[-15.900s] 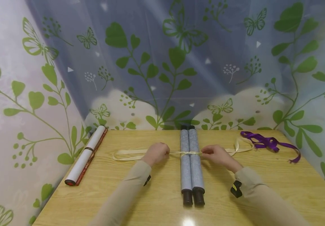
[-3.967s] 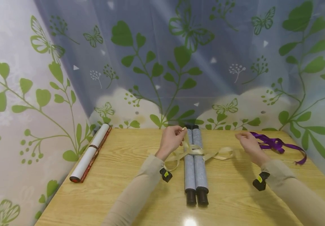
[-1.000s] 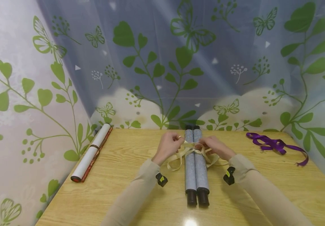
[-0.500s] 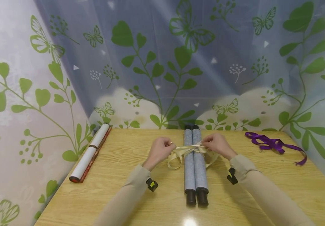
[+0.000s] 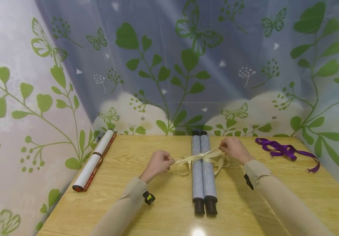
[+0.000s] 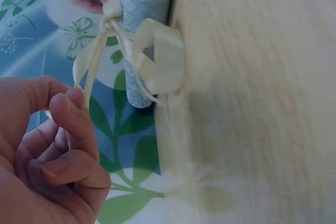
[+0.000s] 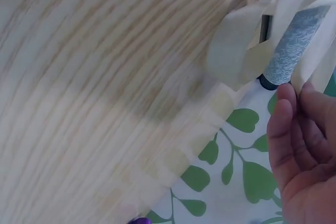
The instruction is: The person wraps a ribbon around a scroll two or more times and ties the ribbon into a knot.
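Two blue-grey scrolls (image 5: 197, 182) with dark end knobs lie side by side on the wooden table, pointing away from me. A cream ribbon (image 5: 207, 159) wraps both around the middle, with a knot on top. To the left of the scrolls, my left hand (image 5: 158, 164) pinches one ribbon loop between thumb and finger, pulled taut. Opposite it, my right hand (image 5: 235, 150) pinches another loop, raised slightly above the table. A loose curl of ribbon (image 6: 168, 59) hangs beside the scroll in the left wrist view. The right wrist view shows the thumb and fingertips (image 7: 284, 109) pinching the ribbon.
A white scroll (image 5: 91, 167) with a red edge and brown tie lies along the table's left side. A tangled purple ribbon (image 5: 287, 151) rests at the back right. Behind the table (image 5: 163, 209) hangs a leaf-patterned cloth (image 5: 154, 108).
Since half a second ago, my left hand has moved left and toward me, my right hand rightward and back. The ribbon loops between them are drawn tighter, with the knot smaller over the scrolls.
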Available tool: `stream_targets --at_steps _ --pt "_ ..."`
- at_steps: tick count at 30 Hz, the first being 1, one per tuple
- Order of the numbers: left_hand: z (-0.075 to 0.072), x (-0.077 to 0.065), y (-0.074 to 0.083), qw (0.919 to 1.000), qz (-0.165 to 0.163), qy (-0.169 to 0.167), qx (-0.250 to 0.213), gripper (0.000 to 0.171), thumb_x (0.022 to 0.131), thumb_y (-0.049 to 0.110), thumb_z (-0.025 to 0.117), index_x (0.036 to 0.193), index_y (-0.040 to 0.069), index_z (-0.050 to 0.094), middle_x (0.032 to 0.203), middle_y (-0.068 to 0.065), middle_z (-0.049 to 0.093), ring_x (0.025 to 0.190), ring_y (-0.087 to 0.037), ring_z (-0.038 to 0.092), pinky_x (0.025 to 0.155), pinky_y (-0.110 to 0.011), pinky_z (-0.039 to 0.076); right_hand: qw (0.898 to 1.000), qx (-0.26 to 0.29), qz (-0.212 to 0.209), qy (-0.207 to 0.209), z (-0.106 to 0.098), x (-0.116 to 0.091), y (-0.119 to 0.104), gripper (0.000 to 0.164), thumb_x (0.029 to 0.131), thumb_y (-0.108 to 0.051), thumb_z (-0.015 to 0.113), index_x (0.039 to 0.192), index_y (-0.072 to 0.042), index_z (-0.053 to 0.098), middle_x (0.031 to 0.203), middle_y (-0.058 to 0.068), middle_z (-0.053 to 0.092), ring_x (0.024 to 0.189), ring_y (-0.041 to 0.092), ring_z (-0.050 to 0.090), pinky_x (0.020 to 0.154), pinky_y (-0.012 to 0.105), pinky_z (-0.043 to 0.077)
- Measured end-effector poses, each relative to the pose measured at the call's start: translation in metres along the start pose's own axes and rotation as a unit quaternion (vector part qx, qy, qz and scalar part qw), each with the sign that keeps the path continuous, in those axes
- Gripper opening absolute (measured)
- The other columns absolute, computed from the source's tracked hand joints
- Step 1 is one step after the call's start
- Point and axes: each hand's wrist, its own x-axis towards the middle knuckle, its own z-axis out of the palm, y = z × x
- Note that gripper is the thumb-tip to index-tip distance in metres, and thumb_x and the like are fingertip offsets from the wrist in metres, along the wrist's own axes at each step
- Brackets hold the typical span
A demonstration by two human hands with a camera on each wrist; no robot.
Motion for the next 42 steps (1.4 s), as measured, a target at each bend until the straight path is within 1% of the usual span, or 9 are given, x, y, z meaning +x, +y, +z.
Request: stream_targets --at_steps 3,6,10,13,17,27,33,39,42 --pt "0.000 -0.002 -0.004 0.9998 0.000 -0.011 0.017 0.032 0.092 0.014 0.062 0.062 0.007 0.058 0.058 -0.011 0.065 0.041 -0.010 0.050 0.042 -0.021 0.041 1.000 -0.026 0.010 0.006 -0.001 0.000 0.004 0.010 0.090 -0.001 0.063 0.090 0.002 0.073 0.090 0.017 0.071 0.072 0.020 0.065 0.070 0.040 0.057" --pt "0.000 -0.004 -0.009 0.9995 0.001 -0.019 0.026 0.033 0.093 0.015 0.062 0.061 0.008 0.058 0.058 -0.013 0.065 0.041 -0.009 0.049 0.042 -0.021 0.038 0.999 -0.032 0.041 0.003 -0.002 0.000 0.008 0.013 0.088 0.000 0.058 0.079 0.000 0.068 0.079 0.013 0.067 0.065 0.020 0.057 0.061 0.037 0.052" --pt "-0.001 -0.008 -0.013 0.9992 0.003 -0.030 0.025 0.032 0.094 0.014 0.061 0.064 0.005 0.060 0.061 -0.018 0.066 0.040 -0.009 0.048 0.042 -0.021 0.036 0.996 -0.017 0.089 -0.021 -0.004 -0.003 0.015 0.016 0.080 -0.001 0.050 0.066 -0.007 0.053 0.058 0.002 0.047 0.050 0.013 0.037 0.046 0.026 0.033" --pt "-0.002 -0.011 -0.016 0.9993 0.000 -0.035 0.014 0.030 0.094 0.014 0.061 0.066 0.004 0.061 0.062 -0.019 0.067 0.042 -0.010 0.050 0.042 -0.021 0.040 0.992 -0.011 0.116 -0.039 -0.006 -0.005 0.018 0.014 0.078 -0.004 0.047 0.065 -0.011 0.049 0.055 -0.002 0.040 0.047 0.010 0.032 0.043 0.023 0.029" --pt "-0.002 -0.013 -0.019 0.9994 -0.011 -0.032 0.003 0.027 0.094 0.014 0.061 0.070 0.001 0.063 0.063 -0.017 0.067 0.044 -0.011 0.053 0.042 -0.020 0.042 0.987 -0.013 0.151 -0.048 -0.008 -0.006 0.021 0.014 0.081 -0.008 0.044 0.067 -0.012 0.047 0.056 -0.002 0.039 0.048 0.011 0.032 0.043 0.024 0.029" --pt "0.000 -0.018 -0.020 0.9991 -0.022 -0.032 0.018 0.030 0.093 0.014 0.060 0.064 0.006 0.060 0.056 -0.012 0.064 0.040 -0.008 0.044 0.039 -0.020 0.030 0.972 -0.005 0.232 -0.045 -0.009 -0.012 0.023 0.026 0.086 -0.018 0.037 0.061 -0.015 0.042 0.058 0.000 0.039 0.052 0.015 0.034 0.049 0.032 0.033" --pt "-0.001 -0.020 -0.020 0.9985 -0.018 -0.027 0.043 0.030 0.092 0.011 0.059 0.062 0.009 0.057 0.054 -0.005 0.061 0.042 -0.009 0.046 0.041 -0.021 0.033 0.970 -0.016 0.238 -0.046 -0.011 -0.015 0.027 0.032 0.091 -0.024 0.036 0.063 -0.014 0.046 0.060 0.002 0.043 0.054 0.017 0.039 0.052 0.035 0.036" --pt "-0.002 -0.021 -0.021 0.9977 -0.023 -0.031 0.055 0.030 0.091 0.010 0.059 0.061 0.010 0.057 0.054 -0.004 0.062 0.043 -0.008 0.048 0.042 -0.020 0.035 0.970 -0.010 0.238 -0.047 -0.010 -0.020 0.029 0.029 0.088 -0.021 0.037 0.061 -0.015 0.043 0.056 0.000 0.039 0.051 0.015 0.033 0.050 0.032 0.032" --pt "-0.002 -0.021 -0.021 0.9978 -0.028 -0.025 0.054 0.031 0.092 0.011 0.059 0.061 0.010 0.056 0.053 -0.003 0.062 0.042 -0.009 0.048 0.043 -0.021 0.036 0.975 0.001 0.220 -0.041 -0.009 -0.021 0.032 0.030 0.090 -0.020 0.039 0.060 -0.016 0.039 0.054 -0.002 0.035 0.050 0.014 0.029 0.048 0.029 0.029"
